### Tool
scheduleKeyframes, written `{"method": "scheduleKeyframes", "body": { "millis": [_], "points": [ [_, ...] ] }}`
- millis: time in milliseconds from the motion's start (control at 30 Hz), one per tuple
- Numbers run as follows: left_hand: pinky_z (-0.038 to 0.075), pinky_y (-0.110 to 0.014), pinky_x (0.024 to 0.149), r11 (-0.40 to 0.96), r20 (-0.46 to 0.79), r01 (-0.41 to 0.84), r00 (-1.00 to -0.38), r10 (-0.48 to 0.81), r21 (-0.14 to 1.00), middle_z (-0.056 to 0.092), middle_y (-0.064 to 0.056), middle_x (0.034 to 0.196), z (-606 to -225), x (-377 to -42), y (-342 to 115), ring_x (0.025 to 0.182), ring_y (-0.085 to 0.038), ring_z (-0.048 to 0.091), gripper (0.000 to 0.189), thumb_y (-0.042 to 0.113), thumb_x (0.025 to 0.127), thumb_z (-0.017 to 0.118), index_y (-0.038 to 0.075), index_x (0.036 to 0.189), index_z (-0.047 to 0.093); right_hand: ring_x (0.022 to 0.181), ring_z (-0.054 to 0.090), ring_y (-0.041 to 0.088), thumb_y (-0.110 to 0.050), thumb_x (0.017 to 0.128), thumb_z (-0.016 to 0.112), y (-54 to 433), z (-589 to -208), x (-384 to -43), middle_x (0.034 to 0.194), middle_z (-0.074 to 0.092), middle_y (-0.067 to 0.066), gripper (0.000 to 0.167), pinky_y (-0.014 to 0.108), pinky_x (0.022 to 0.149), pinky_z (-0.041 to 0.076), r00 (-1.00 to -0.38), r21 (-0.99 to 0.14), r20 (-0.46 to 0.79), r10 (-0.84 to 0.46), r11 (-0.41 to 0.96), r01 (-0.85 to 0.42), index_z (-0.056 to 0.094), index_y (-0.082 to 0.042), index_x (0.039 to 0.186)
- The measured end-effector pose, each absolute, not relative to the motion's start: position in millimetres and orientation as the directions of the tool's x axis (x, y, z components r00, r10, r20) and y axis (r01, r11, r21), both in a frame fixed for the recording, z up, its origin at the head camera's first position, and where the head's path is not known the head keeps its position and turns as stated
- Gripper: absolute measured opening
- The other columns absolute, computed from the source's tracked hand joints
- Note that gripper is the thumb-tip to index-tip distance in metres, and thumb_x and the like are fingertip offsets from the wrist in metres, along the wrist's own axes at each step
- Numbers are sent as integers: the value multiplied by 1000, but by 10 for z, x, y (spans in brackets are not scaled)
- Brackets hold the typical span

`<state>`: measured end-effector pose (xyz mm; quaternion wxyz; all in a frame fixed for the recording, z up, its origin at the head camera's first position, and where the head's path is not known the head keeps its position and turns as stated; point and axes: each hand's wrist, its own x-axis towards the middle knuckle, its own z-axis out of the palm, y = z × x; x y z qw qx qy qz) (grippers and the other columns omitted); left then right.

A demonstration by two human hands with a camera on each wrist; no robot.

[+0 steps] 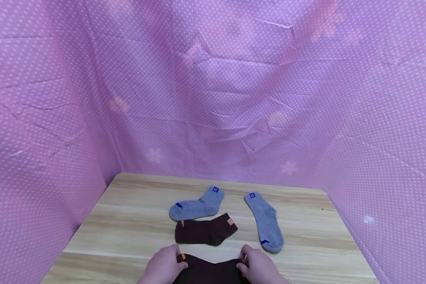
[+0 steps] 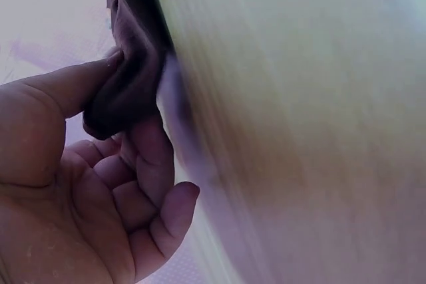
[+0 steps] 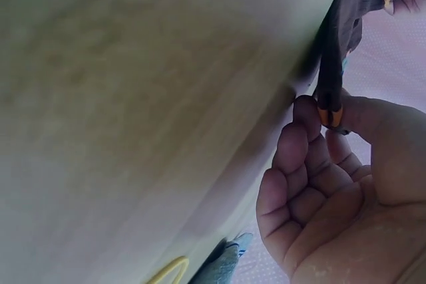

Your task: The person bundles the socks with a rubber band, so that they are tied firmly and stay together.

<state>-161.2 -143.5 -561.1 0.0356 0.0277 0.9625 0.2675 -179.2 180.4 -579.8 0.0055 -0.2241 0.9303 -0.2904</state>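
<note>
Both hands hold one dark brown sock [image 1: 213,272] stretched sideways near the front of the table. My left hand [image 1: 166,263] pinches its end by the orange mark between thumb and fingers. In the left wrist view the brown fabric [image 2: 133,78] folds over between the thumb and fingers. With thumb and forefinger, my right hand [image 1: 258,265] pinches the other end; the right wrist view shows an orange patch [image 3: 330,116] in that pinch. A second dark brown sock [image 1: 200,232] lies flat just beyond the hands, its orange label to the right.
Behind the flat brown sock lies a grey sock [image 1: 198,207] with blue marks. Another grey sock [image 1: 264,223] lies to its right. A thin yellow loop [image 3: 170,271] shows near the right hand. Pink dotted cloth [image 1: 234,98] walls in the wooden table [image 1: 127,221].
</note>
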Motion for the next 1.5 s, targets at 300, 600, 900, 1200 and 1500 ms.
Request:
{"method": "scheduleKeyframes", "body": {
  "millis": [300,600,900,1200,1500],
  "points": [
    [47,-40,61,830,-17,74,-995,101,552,58,4,72,-5628,-1589,-1476,69,-17,58,36,26,80,91,16,82,56,56,52,-4,-18,93,80,1822,-5799,-1762,62,57,-23,24,28,60,46,-902,-586,92,-421,709,-391,57,-19,92],
    [50,-39,67,773,-39,157,-973,229,614,62,7,81,-5693,-1640,-1561,73,-14,58,40,27,74,95,16,90,60,57,54,-2,-15,97,77,1870,-5787,-1745,65,59,-19,18,27,61,46,-884,-655,9,-468,665,-358,59,-17,94],
    [47,-36,65,712,-48,220,-940,336,667,59,10,79,-5752,-1676,-1624,67,-10,51,41,28,75,95,16,93,61,60,54,-2,-19,94,81,1898,-5749,-1750,68,59,-18,22,27,62,47,-875,-679,-39,-482,656,-331,60,-17,101],
    [50,-34,68,679,-84,219,-920,383,701,61,9,83,-5701,-1687,-1671,74,-10,56,53,32,63,98,14,98,62,61,51,0,-15,79,89,1922,-5772,-1759,71,54,-16,57,26,59,44,-864,-677,-29,-503,646,-353,55,-10,124],
    [50,-31,66,673,-78,263,-898,432,692,60,10,83,-5636,-1667,-1661,73,-7,54,57,14,55,94,14,100,61,65,55,-1,-3,82,86,1946,-5746,-1754,73,57,-15,53,26,64,49,-842,-735,11,-540,567,-373,54,-7,124]
  ]
}}
